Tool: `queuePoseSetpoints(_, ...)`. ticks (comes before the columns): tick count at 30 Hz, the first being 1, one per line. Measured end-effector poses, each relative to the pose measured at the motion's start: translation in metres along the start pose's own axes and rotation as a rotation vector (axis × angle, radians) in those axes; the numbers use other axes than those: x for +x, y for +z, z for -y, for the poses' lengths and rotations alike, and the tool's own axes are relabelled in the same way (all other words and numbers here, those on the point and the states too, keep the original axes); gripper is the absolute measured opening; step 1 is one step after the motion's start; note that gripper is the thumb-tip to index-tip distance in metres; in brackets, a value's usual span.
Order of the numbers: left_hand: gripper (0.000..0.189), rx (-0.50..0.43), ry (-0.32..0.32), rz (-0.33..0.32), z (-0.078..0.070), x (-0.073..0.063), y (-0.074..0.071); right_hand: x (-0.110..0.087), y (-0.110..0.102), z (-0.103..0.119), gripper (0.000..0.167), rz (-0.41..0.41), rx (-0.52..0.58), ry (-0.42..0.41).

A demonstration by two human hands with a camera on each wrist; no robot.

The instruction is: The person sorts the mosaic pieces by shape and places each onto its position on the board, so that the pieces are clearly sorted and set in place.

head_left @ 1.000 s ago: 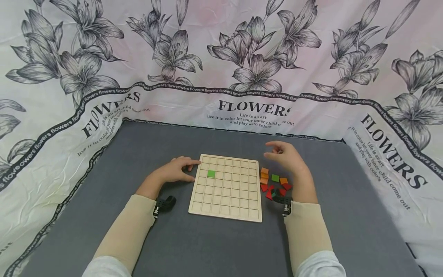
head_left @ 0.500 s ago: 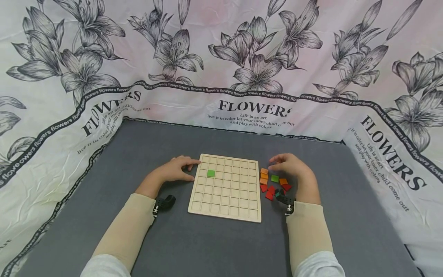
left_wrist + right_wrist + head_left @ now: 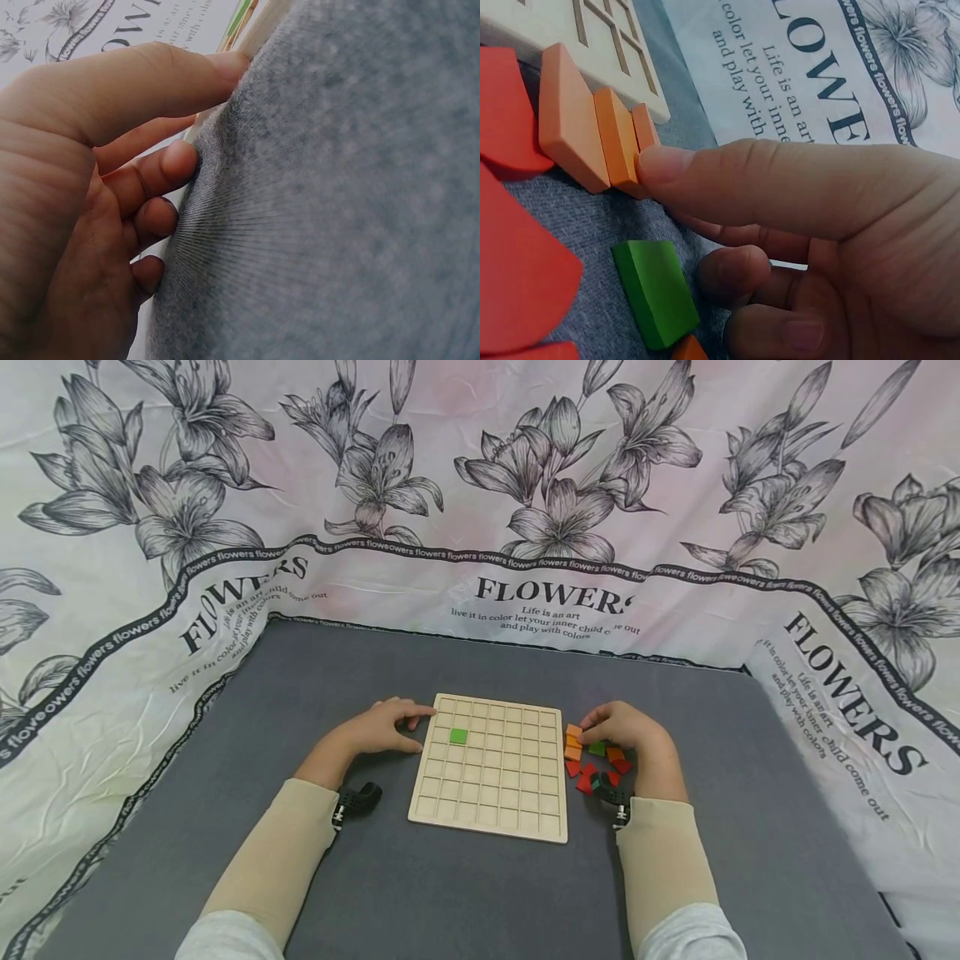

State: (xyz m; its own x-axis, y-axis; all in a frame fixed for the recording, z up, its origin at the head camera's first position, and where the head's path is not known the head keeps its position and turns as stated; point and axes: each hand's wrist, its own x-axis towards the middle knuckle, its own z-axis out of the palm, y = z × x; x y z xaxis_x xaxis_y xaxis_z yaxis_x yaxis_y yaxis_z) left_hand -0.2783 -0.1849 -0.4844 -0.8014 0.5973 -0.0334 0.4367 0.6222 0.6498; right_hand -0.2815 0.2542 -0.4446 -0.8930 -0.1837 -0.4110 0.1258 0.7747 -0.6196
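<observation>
On the desk (image 3: 480, 902), a gridded board (image 3: 487, 777); red pieces (image 3: 521, 270) right. Farther, the right hand's (image 3: 628, 727) thumb touches orange tiles (image 3: 570, 127); cannot tell if its grip pinches one. A straight lift should spare neighbours. The left hand (image 3: 381, 727), loosely apart, touches the board's left edge.
</observation>
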Motion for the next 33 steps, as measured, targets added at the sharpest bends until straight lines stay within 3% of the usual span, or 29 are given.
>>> queuePoseSetpoints(8, 0.051, 0.007, -0.018, 0.002, -0.003, -0.001, 0.001, -0.009, -0.005, 0.001, 0.035, -0.101, 0.043, -0.042)
queuePoseSetpoints(18, 0.052, 0.005, -0.023, -0.002, -0.004, -0.001, 0.0, -0.028, -0.019, 0.027, 0.038, -0.199, 0.06, -0.119)
queuePoseSetpoints(33, 0.054, -0.006, -0.012, -0.017, -0.002, 0.0, 0.001, -0.049, -0.018, 0.066, 0.034, -0.287, -0.041, -0.264)
